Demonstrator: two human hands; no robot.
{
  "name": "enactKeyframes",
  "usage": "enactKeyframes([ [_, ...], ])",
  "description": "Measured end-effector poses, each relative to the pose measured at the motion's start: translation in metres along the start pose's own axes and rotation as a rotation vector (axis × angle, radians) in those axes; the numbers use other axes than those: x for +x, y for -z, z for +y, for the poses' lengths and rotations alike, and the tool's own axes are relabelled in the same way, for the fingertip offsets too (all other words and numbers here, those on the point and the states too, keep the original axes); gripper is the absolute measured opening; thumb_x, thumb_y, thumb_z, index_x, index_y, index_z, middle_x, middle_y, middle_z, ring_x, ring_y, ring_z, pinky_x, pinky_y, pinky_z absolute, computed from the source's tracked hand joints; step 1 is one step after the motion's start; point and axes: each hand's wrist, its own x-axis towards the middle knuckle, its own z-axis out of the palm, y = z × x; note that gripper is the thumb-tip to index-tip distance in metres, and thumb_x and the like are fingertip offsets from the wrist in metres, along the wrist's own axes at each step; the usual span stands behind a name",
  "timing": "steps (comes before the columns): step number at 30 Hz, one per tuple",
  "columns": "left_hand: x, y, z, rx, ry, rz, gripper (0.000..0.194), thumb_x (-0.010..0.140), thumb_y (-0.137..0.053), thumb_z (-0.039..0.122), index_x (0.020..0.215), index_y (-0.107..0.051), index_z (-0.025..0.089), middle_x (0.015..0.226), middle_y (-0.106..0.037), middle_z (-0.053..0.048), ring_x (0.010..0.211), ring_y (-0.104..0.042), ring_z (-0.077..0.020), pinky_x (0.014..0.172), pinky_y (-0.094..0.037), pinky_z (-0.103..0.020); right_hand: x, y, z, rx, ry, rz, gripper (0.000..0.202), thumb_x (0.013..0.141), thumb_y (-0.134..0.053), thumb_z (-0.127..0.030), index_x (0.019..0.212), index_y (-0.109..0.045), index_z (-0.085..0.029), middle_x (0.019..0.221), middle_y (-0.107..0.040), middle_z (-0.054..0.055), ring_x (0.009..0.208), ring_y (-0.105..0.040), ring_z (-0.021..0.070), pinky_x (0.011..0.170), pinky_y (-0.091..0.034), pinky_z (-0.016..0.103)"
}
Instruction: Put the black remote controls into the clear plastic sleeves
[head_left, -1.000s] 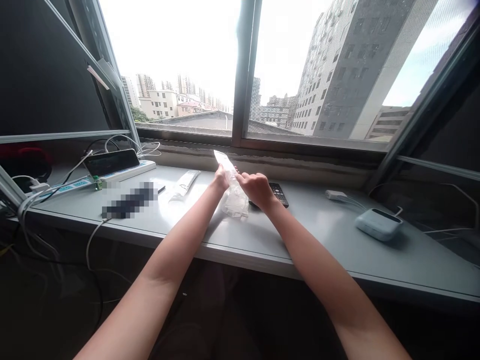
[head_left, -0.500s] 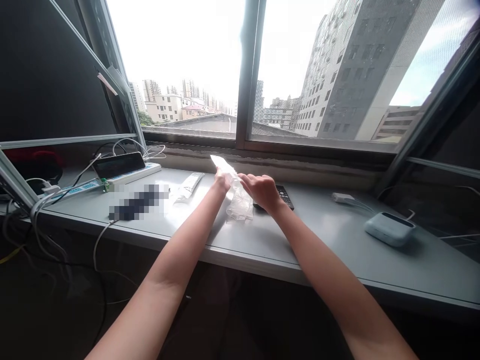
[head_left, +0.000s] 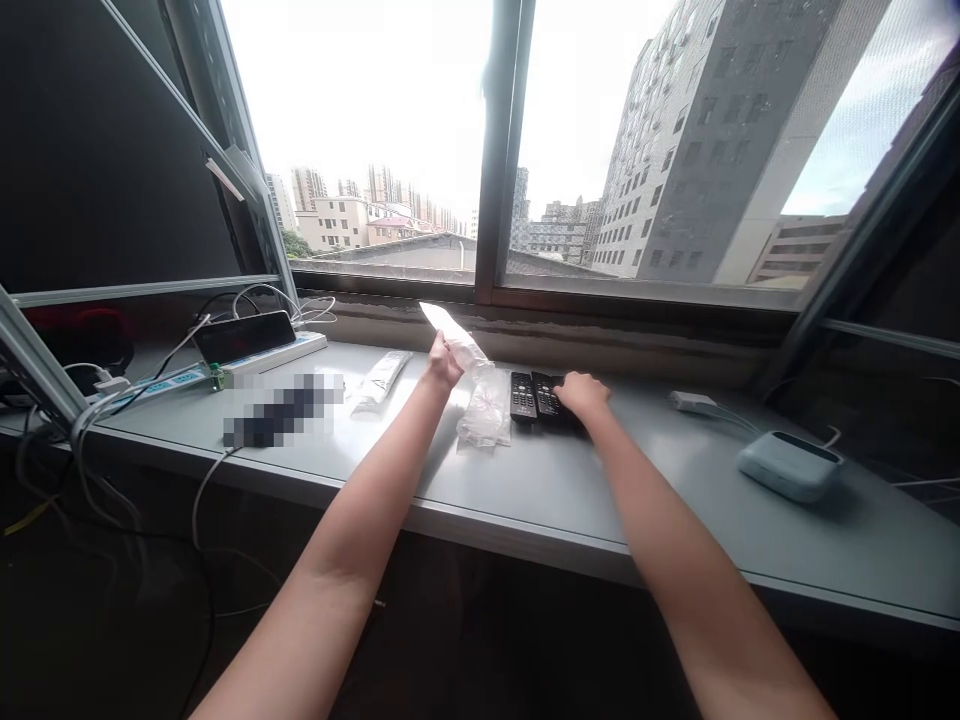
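Note:
My left hand point(head_left: 444, 362) is closed on a bright white plastic bag point(head_left: 456, 337), held tilted above the desk. Its crumpled, see-through end point(head_left: 486, 415) hangs down to the desk top. Two black remote controls lie side by side to the right of the bag: a left remote control point(head_left: 523, 398) and a right remote control point(head_left: 545, 397). Over the right one's edge my right hand point(head_left: 585, 393) is bent, fingers curled and fingertips touching it. The underside of that hand hides part of the remote.
Another white packet point(head_left: 381, 380) lies left of my left arm. Farther left are a blurred dark object point(head_left: 281, 410), a phone point(head_left: 246, 338) and a power strip point(head_left: 304, 345) with cables. On the right sit a white adapter point(head_left: 691, 402) and a pale blue case point(head_left: 789, 466). A window frame point(head_left: 495, 150) stands behind the desk.
My right hand has left the plastic bag and moved right to the remote controls, which now show more fully. My left hand still holds the bag in nearly the same place.

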Motion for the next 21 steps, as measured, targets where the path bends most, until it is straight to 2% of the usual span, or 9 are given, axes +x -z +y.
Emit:
enactKeyframes([
  [6, -0.005, -0.005, 0.003, -0.043, -0.048, -0.088, 0.046, 0.102, -0.042, 0.048, 0.123, -0.066, 0.015, 0.080, -0.073, -0.008, 0.085, -0.071, -0.0213, 0.080, -0.055, -0.029, 0.003, 0.003, 0.001, 0.044, 0.004, -0.014, 0.036, 0.089, -0.060, -0.025, 0.123, -0.067, -0.017, 0.126, -0.066, 0.017, 0.119, -0.062, 0.0275, 0.093, -0.050, 0.037],
  [11, -0.009, -0.009, 0.007, -0.058, -0.081, -0.078, 0.047, 0.098, -0.049, 0.052, 0.123, -0.066, 0.016, 0.081, -0.071, -0.005, 0.083, -0.070, -0.0182, 0.078, -0.054, -0.025, 0.003, 0.009, 0.008, 0.048, -0.043, -0.036, 0.038, 0.085, -0.068, -0.032, 0.119, -0.068, -0.015, 0.124, -0.066, 0.020, 0.123, -0.059, 0.0320, 0.095, -0.051, 0.043],
  [14, -0.012, -0.009, 0.008, -0.074, -0.104, -0.077, 0.048, 0.097, -0.052, 0.053, 0.124, -0.064, 0.016, 0.084, -0.069, -0.004, 0.084, -0.069, -0.0175, 0.079, -0.054, -0.025, 0.004, 0.010, 0.011, 0.051, -0.034, -0.050, 0.038, 0.082, -0.072, -0.029, 0.116, -0.070, -0.013, 0.120, -0.067, 0.021, 0.119, -0.062, 0.0324, 0.092, -0.053, 0.042],
  [18, -0.015, -0.010, 0.009, -0.065, -0.117, -0.048, 0.050, 0.094, -0.056, 0.054, 0.126, -0.063, 0.016, 0.092, -0.068, -0.006, 0.087, -0.068, -0.0184, 0.080, -0.054, -0.027, 0.006, 0.004, 0.012, 0.056, -0.029, 0.018, 0.035, 0.075, -0.075, -0.018, 0.109, -0.073, -0.009, 0.115, -0.068, 0.024, 0.114, -0.065, 0.0328, 0.087, -0.056, 0.039],
  [21, -0.015, -0.011, 0.009, -0.059, -0.113, -0.035, 0.052, 0.095, -0.055, 0.054, 0.130, -0.060, 0.016, 0.095, -0.068, -0.007, 0.086, -0.068, -0.0182, 0.080, -0.054, -0.027, 0.008, 0.000, 0.013, 0.074, -0.029, 0.059, 0.033, 0.076, -0.074, -0.020, 0.107, -0.073, -0.008, 0.113, -0.068, 0.024, 0.112, -0.066, 0.0332, 0.085, -0.057, 0.038],
])
